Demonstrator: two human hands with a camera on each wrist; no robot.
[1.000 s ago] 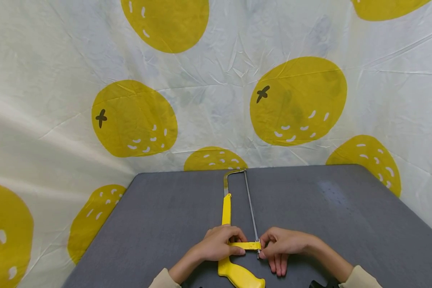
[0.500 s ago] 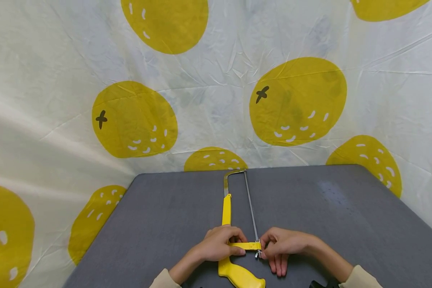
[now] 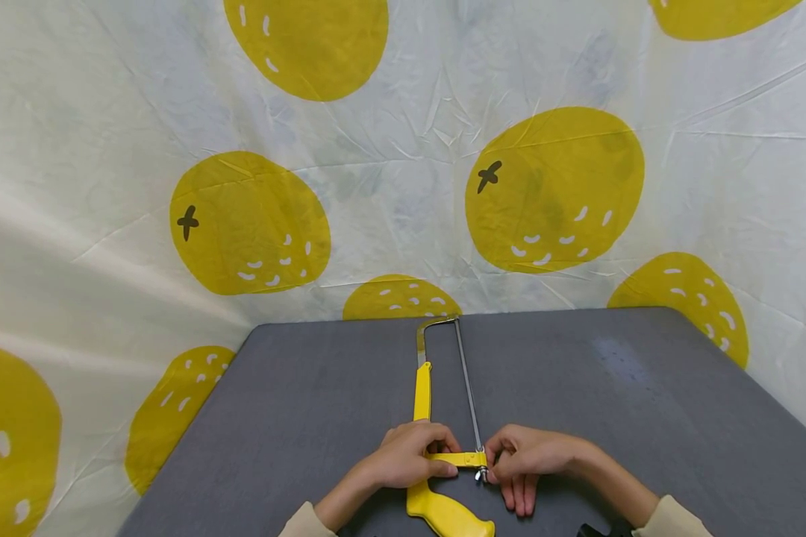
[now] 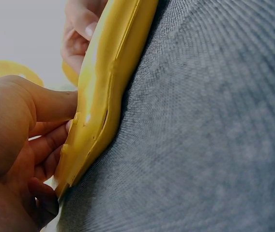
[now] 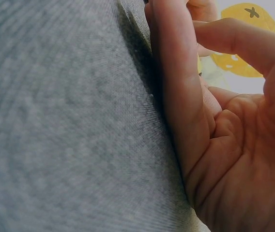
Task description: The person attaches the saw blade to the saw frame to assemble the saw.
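A yellow hacksaw (image 3: 422, 391) lies flat on the grey table, its handle (image 3: 451, 514) toward me and its thin blade (image 3: 469, 384) on the right side. My left hand (image 3: 413, 451) reaches over the frame and grips the short yellow crosspiece between thumb and fingers. At the near end of the blade sits a small silver wing nut (image 3: 481, 474). My right hand (image 3: 527, 456) pinches at it with thumb and index finger, its other fingers resting on the table. In the left wrist view the handle (image 4: 96, 92) hides part of the right hand; the right wrist view shows mostly palm and fingers.
The grey cloth-covered table (image 3: 322, 388) ends at a far edge close beyond the hacksaw's tip. Behind and to the left hangs a whitish curtain (image 3: 403, 209) printed with large yellow fruit. A pale smudge (image 3: 619, 359) marks the table's right side.
The wing nut has turned, its wings now showing at a different angle beside my right fingertips. Both hands and the hacksaw have stayed in place.
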